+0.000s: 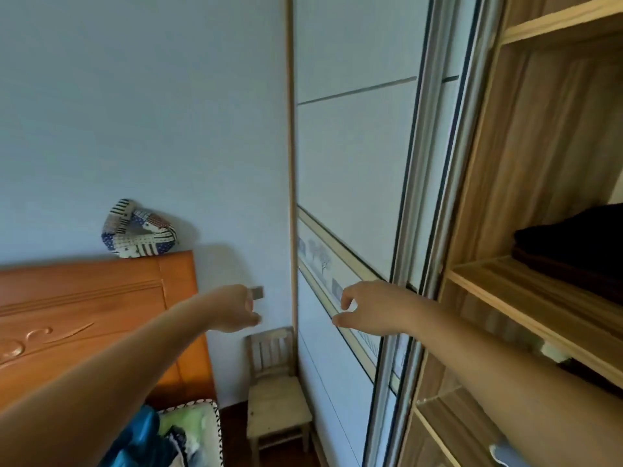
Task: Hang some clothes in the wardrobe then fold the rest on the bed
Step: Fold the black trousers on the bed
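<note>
Both hands are holding nothing. The left hand (232, 310) is reaching forward with its fingers loosely curled, in front of the pale wall and close to a small wall socket (258, 292). The right hand (369, 308) is reaching forward too, with thumb and fingers curved and apart, in front of the sliding door (350, 183) of the wardrobe (539, 146). I cannot tell if it is touching the door. Dark folded clothes (573, 251) are lying on an open wardrobe shelf (499, 288), to the right of this hand. Blue clothes (141, 436) are lying on the bed (215, 429) at the lower left. A patchwork cushion (138, 230) is sitting on the orange headboard (94, 315). A small wooden chair (276, 389) is standing between bed and wardrobe.
</note>
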### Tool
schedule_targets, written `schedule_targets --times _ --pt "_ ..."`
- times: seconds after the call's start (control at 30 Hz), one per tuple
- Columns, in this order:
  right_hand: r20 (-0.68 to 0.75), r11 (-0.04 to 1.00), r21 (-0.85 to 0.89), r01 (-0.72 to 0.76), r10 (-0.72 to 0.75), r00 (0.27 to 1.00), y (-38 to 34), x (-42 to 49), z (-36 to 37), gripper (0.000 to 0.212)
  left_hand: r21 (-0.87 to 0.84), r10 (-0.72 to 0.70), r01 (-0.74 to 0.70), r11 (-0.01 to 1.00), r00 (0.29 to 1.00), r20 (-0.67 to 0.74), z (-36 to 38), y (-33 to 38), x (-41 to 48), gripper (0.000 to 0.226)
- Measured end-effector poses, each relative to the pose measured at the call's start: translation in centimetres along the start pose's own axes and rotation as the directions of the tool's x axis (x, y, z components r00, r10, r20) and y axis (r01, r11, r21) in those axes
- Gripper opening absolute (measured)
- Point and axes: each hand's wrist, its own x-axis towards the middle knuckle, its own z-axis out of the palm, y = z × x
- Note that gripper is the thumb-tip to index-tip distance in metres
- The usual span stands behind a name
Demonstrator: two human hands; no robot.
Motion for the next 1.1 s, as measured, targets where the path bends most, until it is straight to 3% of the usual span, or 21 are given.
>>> schedule_targets --times 0.3,0.5,0.67,0.83,0.93,1.1 --pt "0.165 0.965 -0.089 0.248 -0.231 0.959 -9.3 11.7 5.8 0.045 -0.099 -0.271 0.277 0.956 0.96 0.068 6.5 -12.2 -2.7 0.043" --pt "0.317 0.871 -0.072 0.487 -0.443 0.839 -18.3 14.6 11.7 0.039 -0.244 -0.535 0.544 0.803 0.838 0.107 11.8 -18.5 -11.0 0.041" --pt "0.453 0.708 -0.05 0.704 -0.613 0.648 -26.5 13.0 17.6 0.052 -0.333 -0.757 0.751 0.57 0.638 0.14 17.2 -19.1 -21.3 0.039" --pt "0.581 0.454 -0.007 0.891 -0.723 0.373 -33.0 6.7 22.1 0.048 -0.521 -0.928 0.828 0.207 0.335 0.164 21.8 -13.5 -32.1 0.043" --pt "0.636 0.275 0.034 0.961 -0.747 0.191 -35.1 1.5 24.5 0.042 -0.483 -0.964 0.875 0.012 0.139 0.228 24.3 -8.9 -37.9 0.035" --pt "0.654 0.006 0.059 0.998 -0.756 -0.034 -37.0 -7.4 26.8 0.034 -0.439 -0.948 0.872 -0.217 -0.081 0.306 27.1 -1.9 -45.8 0.036"
